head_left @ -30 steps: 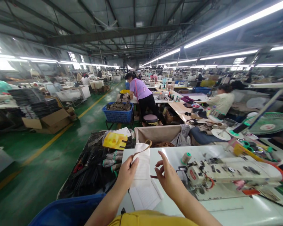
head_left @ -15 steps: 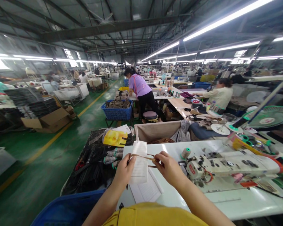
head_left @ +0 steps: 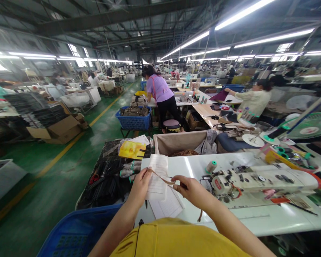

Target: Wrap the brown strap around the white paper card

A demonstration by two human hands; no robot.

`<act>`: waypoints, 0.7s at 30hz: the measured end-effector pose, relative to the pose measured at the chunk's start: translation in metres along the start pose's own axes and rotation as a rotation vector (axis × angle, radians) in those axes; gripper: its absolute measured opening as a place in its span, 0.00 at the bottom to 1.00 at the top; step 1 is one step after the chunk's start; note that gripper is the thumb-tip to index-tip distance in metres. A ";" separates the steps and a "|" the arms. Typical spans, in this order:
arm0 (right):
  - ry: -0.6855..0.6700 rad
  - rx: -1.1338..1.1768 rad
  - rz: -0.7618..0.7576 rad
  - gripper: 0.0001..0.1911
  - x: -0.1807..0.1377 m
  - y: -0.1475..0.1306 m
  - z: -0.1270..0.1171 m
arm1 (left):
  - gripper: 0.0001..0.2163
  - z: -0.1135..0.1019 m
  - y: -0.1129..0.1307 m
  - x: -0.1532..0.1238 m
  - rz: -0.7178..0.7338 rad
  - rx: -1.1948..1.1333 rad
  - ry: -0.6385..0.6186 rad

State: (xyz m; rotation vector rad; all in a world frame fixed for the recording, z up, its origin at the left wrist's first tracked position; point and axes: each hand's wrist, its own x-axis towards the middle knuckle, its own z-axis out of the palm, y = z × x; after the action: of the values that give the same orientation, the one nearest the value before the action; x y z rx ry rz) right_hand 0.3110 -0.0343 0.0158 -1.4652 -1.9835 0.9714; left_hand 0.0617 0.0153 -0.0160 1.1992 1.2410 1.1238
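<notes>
My left hand (head_left: pixel 140 184) grips a white slip of paper (head_left: pixel 157 176) together with one end of a thin brown strap (head_left: pixel 163 179). My right hand (head_left: pixel 190 188) pinches the strap's other end, which hangs down below my forearm. Both hands hover over the near left part of a white work table (head_left: pixel 256 217). More white printed sheets (head_left: pixel 167 206) lie on the table under my hands. A sewing machine (head_left: pixel 253 180) lies to the right of my right hand, with a spool of thread (head_left: pixel 211 166) beside it.
A blue plastic crate (head_left: pixel 77 233) sits at my lower left. Black pieces and a yellow packet (head_left: pixel 131 150) cover the stand (head_left: pixel 107 178) to the left. A fabric-lined bin (head_left: pixel 180 142) stands behind the table. A green fan (head_left: pixel 307 127) is at right. Other people work farther off.
My hands have come down closer to the table. The strap went from a raised loop to a line stretched between both hands, its end now hanging under my right hand.
</notes>
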 end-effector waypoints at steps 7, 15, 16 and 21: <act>-0.004 0.138 0.062 0.30 -0.011 0.019 -0.011 | 0.28 -0.001 0.004 -0.001 0.003 -0.026 0.039; -0.168 0.374 0.169 0.42 -0.031 0.045 -0.017 | 0.25 -0.015 0.007 0.007 0.156 0.205 0.106; -0.185 0.410 0.180 0.42 -0.033 0.047 -0.018 | 0.24 -0.016 0.007 0.008 0.163 0.227 0.108; -0.269 0.534 0.201 0.38 -0.036 0.046 -0.017 | 0.21 -0.011 0.010 0.008 0.186 0.292 0.072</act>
State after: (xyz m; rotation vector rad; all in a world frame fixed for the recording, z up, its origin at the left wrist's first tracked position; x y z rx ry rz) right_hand 0.3629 -0.0563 -0.0083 -1.2872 -1.5754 1.7064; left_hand 0.0509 0.0239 -0.0057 1.5303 1.4059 1.1555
